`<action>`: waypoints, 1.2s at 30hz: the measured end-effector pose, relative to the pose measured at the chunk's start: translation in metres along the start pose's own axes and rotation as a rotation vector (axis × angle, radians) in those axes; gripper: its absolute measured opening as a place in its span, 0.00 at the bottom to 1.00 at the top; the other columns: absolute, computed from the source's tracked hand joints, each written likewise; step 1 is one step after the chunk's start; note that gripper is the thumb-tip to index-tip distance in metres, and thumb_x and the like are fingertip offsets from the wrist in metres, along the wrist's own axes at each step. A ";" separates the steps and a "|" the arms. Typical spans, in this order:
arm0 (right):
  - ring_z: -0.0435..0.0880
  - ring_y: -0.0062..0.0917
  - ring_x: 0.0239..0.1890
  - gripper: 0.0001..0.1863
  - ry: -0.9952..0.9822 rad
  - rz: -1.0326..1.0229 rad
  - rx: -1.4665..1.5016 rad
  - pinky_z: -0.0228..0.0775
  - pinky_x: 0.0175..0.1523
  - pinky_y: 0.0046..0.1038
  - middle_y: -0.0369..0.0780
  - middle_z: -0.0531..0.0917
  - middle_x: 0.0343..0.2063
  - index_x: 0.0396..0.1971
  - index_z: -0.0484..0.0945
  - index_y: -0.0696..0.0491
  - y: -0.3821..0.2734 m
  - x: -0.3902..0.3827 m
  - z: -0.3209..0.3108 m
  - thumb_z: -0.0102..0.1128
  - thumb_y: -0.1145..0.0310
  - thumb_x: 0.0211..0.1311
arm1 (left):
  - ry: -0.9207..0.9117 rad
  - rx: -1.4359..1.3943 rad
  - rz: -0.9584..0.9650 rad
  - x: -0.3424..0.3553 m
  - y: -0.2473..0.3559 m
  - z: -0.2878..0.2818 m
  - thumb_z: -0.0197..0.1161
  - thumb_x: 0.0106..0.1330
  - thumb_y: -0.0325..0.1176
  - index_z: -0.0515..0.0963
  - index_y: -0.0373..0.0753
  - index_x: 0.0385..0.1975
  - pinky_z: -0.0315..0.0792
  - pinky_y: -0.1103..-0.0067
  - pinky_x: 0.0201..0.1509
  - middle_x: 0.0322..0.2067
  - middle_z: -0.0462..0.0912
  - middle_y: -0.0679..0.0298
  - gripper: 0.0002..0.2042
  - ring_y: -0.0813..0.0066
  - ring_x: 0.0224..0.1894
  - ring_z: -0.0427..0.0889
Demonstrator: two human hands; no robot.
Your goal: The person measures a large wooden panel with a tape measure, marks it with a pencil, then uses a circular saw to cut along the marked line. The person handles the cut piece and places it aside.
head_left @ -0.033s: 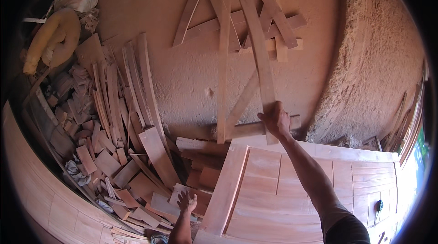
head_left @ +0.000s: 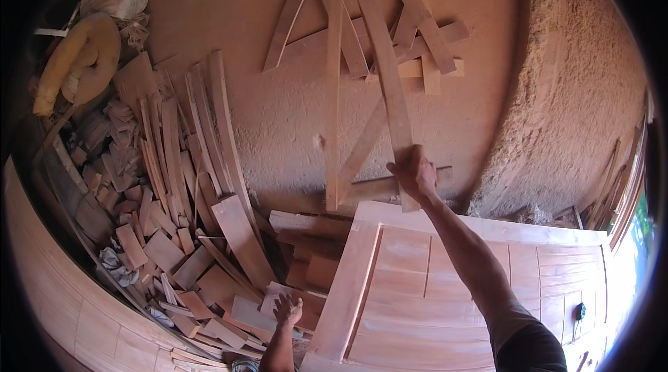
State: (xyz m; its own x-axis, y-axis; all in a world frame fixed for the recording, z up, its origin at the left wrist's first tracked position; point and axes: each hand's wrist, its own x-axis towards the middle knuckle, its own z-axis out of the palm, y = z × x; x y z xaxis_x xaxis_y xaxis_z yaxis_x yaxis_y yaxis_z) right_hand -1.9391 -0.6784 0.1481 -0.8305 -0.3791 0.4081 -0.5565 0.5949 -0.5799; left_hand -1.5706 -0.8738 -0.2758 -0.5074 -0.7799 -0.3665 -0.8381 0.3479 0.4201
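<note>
My right hand (head_left: 416,176) is closed around the lower part of a long wooden strip. The strip belongs to a tall, narrow wooden frame (head_left: 386,69), held upright before the wall. A second long strip, a slanted brace and a short lower crosspiece also show in it; its top runs out of the picture. Low in the middle, my left hand (head_left: 287,309) is open with fingers spread, holding nothing, above a heap of wood offcuts (head_left: 165,252). Below my right forearm lies a large panelled wooden door (head_left: 403,267).
Angled wooden pieces (head_left: 435,48) hang on the dusty wall (head_left: 278,121). Long boards (head_left: 226,125) lean at the left, near a coiled yellow hose (head_left: 83,59). A rough pillar (head_left: 570,80) bulges out at right. A small dark object (head_left: 580,311) rests on the door.
My right hand and the wooden frame have shifted slightly up and to the left. My left hand stays open in nearly the same place.
</note>
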 end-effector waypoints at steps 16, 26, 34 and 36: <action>0.85 0.42 0.54 0.33 0.298 -0.086 -0.124 0.61 0.63 0.45 0.49 0.87 0.47 0.53 0.69 0.54 -0.112 0.240 0.127 0.70 0.46 0.58 | 0.082 0.083 0.305 0.004 -0.021 0.024 0.53 0.70 0.61 0.55 0.25 0.73 0.45 0.32 0.71 0.74 0.53 0.34 0.45 0.28 0.73 0.55; 0.85 0.43 0.51 0.30 0.271 -0.068 -0.097 0.62 0.61 0.50 0.48 0.86 0.44 0.49 0.63 0.51 -0.086 0.267 0.179 0.69 0.47 0.60 | 0.085 0.016 0.284 -0.006 -0.007 0.015 0.58 0.69 0.57 0.53 0.30 0.75 0.48 0.43 0.77 0.76 0.47 0.35 0.44 0.32 0.77 0.47; 0.82 0.42 0.57 0.30 0.170 0.052 -0.073 0.62 0.63 0.50 0.48 0.83 0.51 0.56 0.65 0.50 -0.068 0.257 0.189 0.68 0.51 0.62 | 0.196 0.034 0.305 -0.003 -0.011 0.026 0.59 0.70 0.57 0.60 0.25 0.70 0.53 0.45 0.75 0.71 0.56 0.32 0.42 0.28 0.74 0.54; 0.76 0.42 0.63 0.34 0.161 0.033 -0.106 0.61 0.66 0.50 0.49 0.77 0.59 0.65 0.62 0.51 -0.058 0.254 0.196 0.64 0.53 0.65 | 0.061 0.092 0.257 -0.009 -0.010 0.016 0.54 0.70 0.60 0.55 0.24 0.73 0.46 0.44 0.77 0.73 0.53 0.33 0.45 0.34 0.76 0.50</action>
State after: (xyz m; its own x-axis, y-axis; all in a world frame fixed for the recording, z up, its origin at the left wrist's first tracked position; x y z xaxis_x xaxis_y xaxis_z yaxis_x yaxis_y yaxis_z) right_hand -2.1221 -0.9487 0.1472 -0.8290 -0.2455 0.5025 -0.5169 0.6795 -0.5207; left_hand -1.5610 -0.8618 -0.2903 -0.6952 -0.6888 -0.2057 -0.6993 0.5819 0.4151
